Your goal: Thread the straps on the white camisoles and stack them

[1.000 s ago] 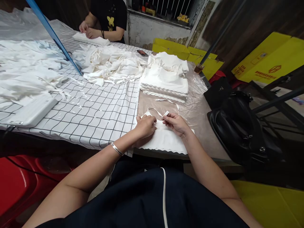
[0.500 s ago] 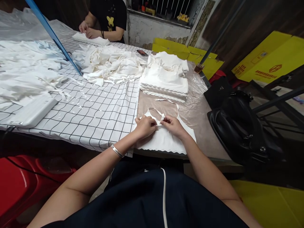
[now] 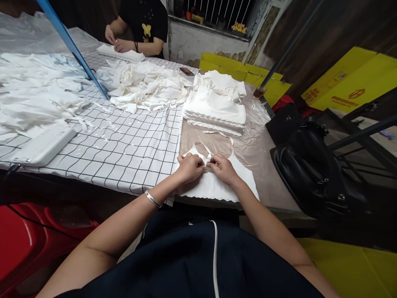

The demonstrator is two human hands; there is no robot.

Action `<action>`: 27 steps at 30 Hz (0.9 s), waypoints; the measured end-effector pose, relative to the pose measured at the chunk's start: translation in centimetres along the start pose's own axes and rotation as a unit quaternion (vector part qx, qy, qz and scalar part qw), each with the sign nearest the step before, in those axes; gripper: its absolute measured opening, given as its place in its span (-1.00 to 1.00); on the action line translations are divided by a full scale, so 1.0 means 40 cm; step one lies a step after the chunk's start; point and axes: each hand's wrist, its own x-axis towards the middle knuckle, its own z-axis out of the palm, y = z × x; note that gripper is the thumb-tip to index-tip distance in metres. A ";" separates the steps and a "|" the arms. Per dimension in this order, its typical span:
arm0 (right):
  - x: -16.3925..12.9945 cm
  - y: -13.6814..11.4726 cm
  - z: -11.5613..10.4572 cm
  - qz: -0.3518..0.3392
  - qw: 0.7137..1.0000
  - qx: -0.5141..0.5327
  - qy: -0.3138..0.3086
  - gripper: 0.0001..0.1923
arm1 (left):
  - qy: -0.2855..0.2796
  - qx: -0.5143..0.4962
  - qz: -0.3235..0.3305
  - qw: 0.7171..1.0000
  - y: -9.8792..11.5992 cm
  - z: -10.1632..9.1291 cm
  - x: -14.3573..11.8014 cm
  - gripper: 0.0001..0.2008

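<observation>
A white camisole-style top [image 3: 214, 186] with a wavy lower edge lies flat at the table's front, below a stack of similar tops [image 3: 214, 107]. My left hand [image 3: 191, 167] is closed in a pinch at its neckline, near the base of a thin shoulder strap [image 3: 201, 145]. Close beside it, my right hand [image 3: 221, 167] pinches the strap at a small white piece [image 3: 209, 157]. The fingertips of both hands almost meet, and they hide the exact spot being gripped. A second strap [image 3: 232, 142] lies loose on the plastic sheet.
Heaps of white garments [image 3: 149, 85] cover the checked cloth [image 3: 133, 145] to the left, near a white box-like device [image 3: 46, 145]. A blue post [image 3: 74, 49] rises there. A black bag [image 3: 313, 165] sits at right. Across the table, a co-worker's hands [image 3: 119, 41] handle white fabric.
My right hand has moved slightly left and down, closer to my left hand, with the strap in its fingers. My left hand has barely moved.
</observation>
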 end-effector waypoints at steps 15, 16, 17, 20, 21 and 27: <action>0.108 -0.069 0.003 0.288 0.849 0.442 0.014 -0.82 | 0.067 0.230 0.252 0.938 -0.054 0.051 -0.163 -0.55; 0.146 -0.078 -0.008 0.315 0.828 0.464 0.007 -0.84 | 0.042 0.238 0.265 0.933 -0.067 0.058 -0.180 -0.50; 0.186 -0.086 -0.017 0.332 0.813 0.478 0.001 -0.88 | 0.025 0.246 0.267 0.932 -0.077 0.065 -0.194 -0.45; 0.300 -0.105 -0.020 0.348 0.816 0.460 -0.027 -0.89 | 0.009 0.261 0.257 0.930 -0.094 0.078 -0.213 -0.35; 0.328 -0.108 -0.012 0.351 0.834 0.423 -0.049 -0.85 | 0.014 0.266 0.255 0.929 -0.094 0.081 -0.214 -0.35; 0.381 -0.095 0.032 0.358 0.909 0.185 -0.109 -0.66 | 0.113 0.256 0.215 0.936 -0.080 0.057 -0.222 -0.48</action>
